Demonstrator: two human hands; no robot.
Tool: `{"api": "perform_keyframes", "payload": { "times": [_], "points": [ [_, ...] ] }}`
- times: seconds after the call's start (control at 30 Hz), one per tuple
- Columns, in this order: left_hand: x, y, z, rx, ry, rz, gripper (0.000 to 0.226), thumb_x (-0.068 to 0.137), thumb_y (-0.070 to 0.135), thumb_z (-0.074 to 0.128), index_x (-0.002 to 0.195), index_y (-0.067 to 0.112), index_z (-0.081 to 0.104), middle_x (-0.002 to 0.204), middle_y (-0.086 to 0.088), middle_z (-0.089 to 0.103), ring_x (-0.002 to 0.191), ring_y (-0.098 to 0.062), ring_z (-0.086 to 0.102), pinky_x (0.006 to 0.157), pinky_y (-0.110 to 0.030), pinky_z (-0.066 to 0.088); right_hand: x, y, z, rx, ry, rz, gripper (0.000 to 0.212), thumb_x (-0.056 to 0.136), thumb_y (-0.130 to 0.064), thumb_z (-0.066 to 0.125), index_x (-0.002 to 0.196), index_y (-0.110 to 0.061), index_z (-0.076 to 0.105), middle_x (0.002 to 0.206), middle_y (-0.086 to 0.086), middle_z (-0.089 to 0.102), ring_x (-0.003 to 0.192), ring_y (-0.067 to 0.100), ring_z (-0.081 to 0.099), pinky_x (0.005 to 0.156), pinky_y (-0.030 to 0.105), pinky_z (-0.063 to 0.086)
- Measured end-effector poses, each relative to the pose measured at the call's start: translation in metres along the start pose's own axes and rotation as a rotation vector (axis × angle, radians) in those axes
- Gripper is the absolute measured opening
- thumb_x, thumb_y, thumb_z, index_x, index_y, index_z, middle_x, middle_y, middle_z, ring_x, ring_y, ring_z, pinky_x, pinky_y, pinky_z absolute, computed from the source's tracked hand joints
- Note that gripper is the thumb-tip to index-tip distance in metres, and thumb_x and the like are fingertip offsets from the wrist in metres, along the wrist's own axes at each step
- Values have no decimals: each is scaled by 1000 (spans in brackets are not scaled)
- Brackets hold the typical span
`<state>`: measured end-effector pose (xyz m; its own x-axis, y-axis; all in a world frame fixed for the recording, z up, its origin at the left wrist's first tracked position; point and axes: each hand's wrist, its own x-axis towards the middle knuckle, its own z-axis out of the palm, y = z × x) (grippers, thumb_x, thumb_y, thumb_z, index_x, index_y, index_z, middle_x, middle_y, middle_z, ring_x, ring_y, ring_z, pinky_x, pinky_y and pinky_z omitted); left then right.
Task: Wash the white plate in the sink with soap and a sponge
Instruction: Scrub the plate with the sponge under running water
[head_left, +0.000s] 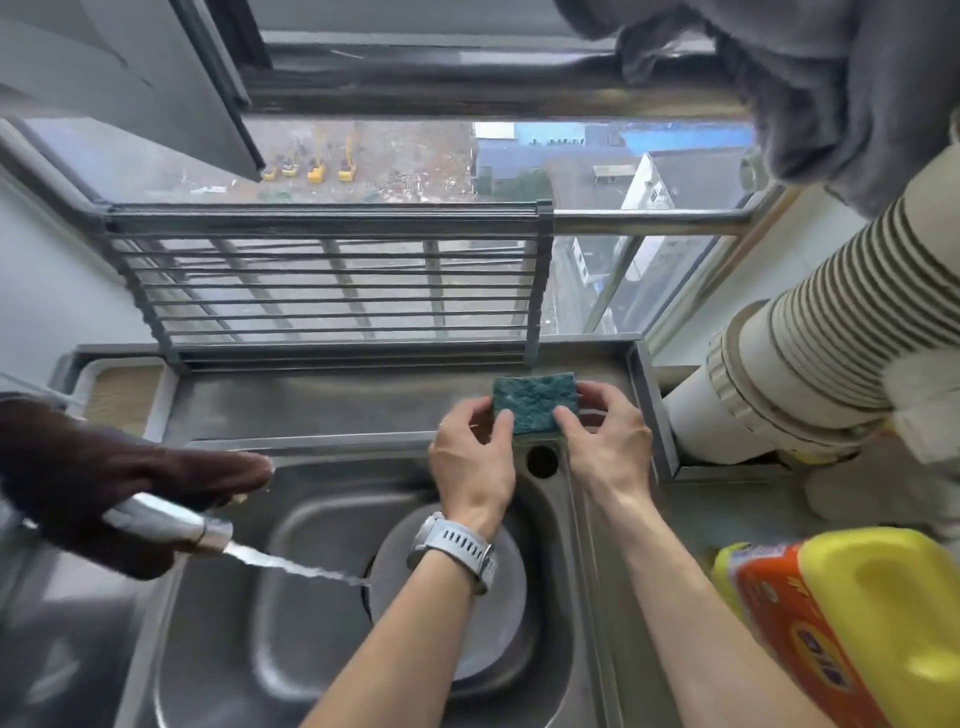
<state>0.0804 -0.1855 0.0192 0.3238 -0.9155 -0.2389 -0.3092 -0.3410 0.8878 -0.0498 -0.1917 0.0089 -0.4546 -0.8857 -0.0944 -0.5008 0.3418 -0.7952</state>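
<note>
A green sponge with a yellow underside is held above the back rim of the steel sink. My left hand pinches its left edge and my right hand pinches its right edge. The white plate lies in the sink basin below my left forearm, which hides part of it. A faucet at the left pours a stream of water that lands at the plate's left edge. A yellow soap bottle with an orange label stands at the lower right.
A dark cloth drapes over the faucet at the left. A metal drying rack leans against the window behind the sink. A small tray sits at the back left. A ribbed white duct runs along the right.
</note>
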Motion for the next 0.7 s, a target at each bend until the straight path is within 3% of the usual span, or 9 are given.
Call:
{"api": "perform_keyframes", "payload": {
  "times": [0.13,0.23,0.3,0.4,0.5,0.63,0.7],
  "points": [
    [-46,-18,-53,-84,-37,-36,21,88,26,74,109,21,74,98,11,77,91,2,71,85,-15,54,-69,-5,-12,83,-104,-17,39,85,-19,76,121,-24,61,103,-7,68,88,0,63,75,14,51],
    [-69,-63,-85,-43,-114,-146,18,86,17,77,104,20,74,97,8,78,88,1,72,85,-18,56,-115,15,1,15,-288,25,56,82,-16,77,131,-33,55,103,-4,63,90,4,63,79,15,51],
    [-71,-100,-97,22,-173,-286,18,82,11,80,97,19,72,97,1,78,87,-5,73,87,-27,59,-138,33,22,-87,-422,105,60,80,-12,76,134,-31,55,108,0,56,93,9,62,88,24,54],
    [-58,-150,-103,124,-263,-496,20,79,8,82,89,20,68,94,-6,78,89,-18,74,92,-39,59,-154,57,63,-199,-522,193,55,80,-2,72,130,-21,57,120,5,46,110,21,61,105,32,49],
    [-31,-203,-99,182,-328,-600,22,73,11,85,83,21,69,90,-7,78,90,-24,75,92,-43,59,-152,76,104,-324,-607,250,60,83,-3,72,138,-19,51,136,7,41,126,26,53,108,31,43],
    [1,-301,-84,193,-342,-605,39,41,37,81,77,23,77,85,-4,80,89,-25,76,91,-48,60,-147,94,137,-484,-606,103,68,80,-10,74,141,-17,45,142,6,42,127,28,50,104,36,45],
    [2,-309,-83,221,-303,-606,34,39,42,76,70,29,75,87,-2,80,92,-25,75,92,-46,59,-148,101,144,-601,-631,-72,72,77,-19,76,141,-19,42,145,6,41,128,30,45,102,40,47]
  ]
}}
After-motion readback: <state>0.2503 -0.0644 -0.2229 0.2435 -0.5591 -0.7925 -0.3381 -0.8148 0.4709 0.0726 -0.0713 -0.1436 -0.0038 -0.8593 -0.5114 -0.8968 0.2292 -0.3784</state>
